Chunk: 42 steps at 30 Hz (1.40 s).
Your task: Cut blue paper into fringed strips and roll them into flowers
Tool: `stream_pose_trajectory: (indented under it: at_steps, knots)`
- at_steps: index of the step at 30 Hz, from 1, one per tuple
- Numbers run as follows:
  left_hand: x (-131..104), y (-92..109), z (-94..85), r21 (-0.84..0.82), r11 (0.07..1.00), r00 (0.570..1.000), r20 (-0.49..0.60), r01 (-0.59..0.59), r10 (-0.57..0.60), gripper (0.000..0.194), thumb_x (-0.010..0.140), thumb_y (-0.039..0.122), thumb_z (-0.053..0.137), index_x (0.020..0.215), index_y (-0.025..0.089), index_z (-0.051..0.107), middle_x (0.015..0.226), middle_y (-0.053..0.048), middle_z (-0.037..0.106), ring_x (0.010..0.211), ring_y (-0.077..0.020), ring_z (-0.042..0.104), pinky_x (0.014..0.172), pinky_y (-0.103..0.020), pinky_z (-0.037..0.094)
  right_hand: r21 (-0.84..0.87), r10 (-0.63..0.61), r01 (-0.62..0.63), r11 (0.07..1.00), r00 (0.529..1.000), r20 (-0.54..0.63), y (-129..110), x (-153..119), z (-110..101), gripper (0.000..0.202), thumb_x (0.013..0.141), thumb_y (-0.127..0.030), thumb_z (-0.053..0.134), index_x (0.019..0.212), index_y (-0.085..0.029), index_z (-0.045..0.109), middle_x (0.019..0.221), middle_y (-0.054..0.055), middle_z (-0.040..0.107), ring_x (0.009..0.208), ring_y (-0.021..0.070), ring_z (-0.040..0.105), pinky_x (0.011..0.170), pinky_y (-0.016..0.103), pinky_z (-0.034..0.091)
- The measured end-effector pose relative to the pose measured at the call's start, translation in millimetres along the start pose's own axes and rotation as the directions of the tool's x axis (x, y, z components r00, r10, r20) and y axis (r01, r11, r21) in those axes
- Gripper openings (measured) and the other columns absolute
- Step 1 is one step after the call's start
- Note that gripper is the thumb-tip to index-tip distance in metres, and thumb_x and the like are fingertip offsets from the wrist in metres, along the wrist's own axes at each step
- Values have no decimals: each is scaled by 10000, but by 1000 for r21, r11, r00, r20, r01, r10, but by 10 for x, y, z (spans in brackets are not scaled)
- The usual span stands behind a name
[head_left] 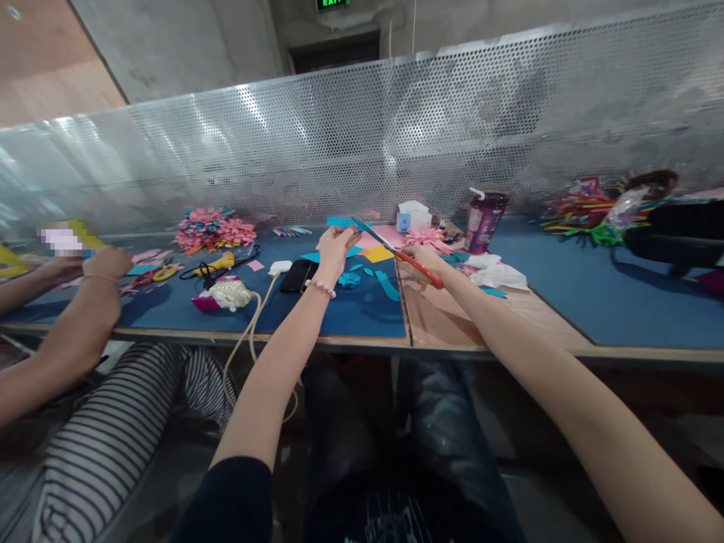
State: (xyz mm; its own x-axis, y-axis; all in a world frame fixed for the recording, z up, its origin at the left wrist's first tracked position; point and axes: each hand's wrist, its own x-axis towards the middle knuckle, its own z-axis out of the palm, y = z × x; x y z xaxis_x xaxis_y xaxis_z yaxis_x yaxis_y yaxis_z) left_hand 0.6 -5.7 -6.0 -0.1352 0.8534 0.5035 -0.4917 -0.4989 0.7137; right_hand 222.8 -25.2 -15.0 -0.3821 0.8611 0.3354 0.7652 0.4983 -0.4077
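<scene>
My left hand pinches a strip of blue paper above the table. My right hand is closed around the orange handles of a pair of scissors, whose blades reach left to the strip near my left fingertips. Below my hands lie a curled blue paper flower and cut blue pieces. Yellow paper and pink sheets lie just behind them. A pink paper flower sits beyond my right hand.
A purple drink cup with a straw and crumpled white tissue stand at right. A black phone, a charger with cable and a yellow glue gun lie at left. A co-worker's hands work farther left. A perforated metal panel backs the table.
</scene>
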Motion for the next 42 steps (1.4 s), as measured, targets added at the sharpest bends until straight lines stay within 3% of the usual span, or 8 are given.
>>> stream_pose_trajectory:
  at_steps: [15,26,33,42]
  knots:
    - [-25,34,34,-20,1000,1000,-8,2,-3,163,713,119,724,670,151,569,718,-62,673,747,-195,695,923,-441,508,49,34,-32,998,998,-43,31,64,37,178,710,-315,573,734,-141,602,676,39,629,613,170,568,517,225,376]
    - [-24,27,23,12,1000,1000,6,1,-1,183,732,150,717,679,163,542,747,-58,674,849,-209,696,955,-439,484,38,-25,26,999,999,-26,26,32,26,239,704,-303,509,796,-121,634,689,29,624,618,156,549,541,231,363]
    - [-15,25,15,-9,1000,1000,12,0,0,166,733,136,709,682,157,552,740,-53,684,782,-195,703,951,-447,490,21,-38,38,999,999,-20,-28,-14,-16,282,712,-298,509,855,-101,653,778,61,655,687,170,567,575,229,370]
    - [-13,40,7,-30,999,1000,11,12,-11,176,724,143,720,698,156,546,747,-62,689,826,-206,704,946,-433,497,67,3,-1,998,1000,-19,30,59,18,175,689,-283,527,752,-136,598,643,18,591,590,148,539,513,219,352]
